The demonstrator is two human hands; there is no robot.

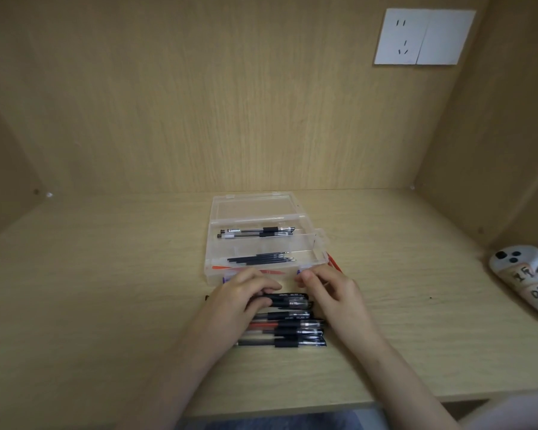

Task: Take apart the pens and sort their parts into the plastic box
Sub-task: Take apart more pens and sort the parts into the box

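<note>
The left hand curls its fingers round a pen on top of the pile on the worktop. The right hand is bent at the pen's end; whether it grips I cannot tell. Just behind is the open box, holding barrels and refills.

We have open counter left of the plastic box and between it and the white controller. Loose pens crowd the near middle; the back wall stands just behind the box.
</note>
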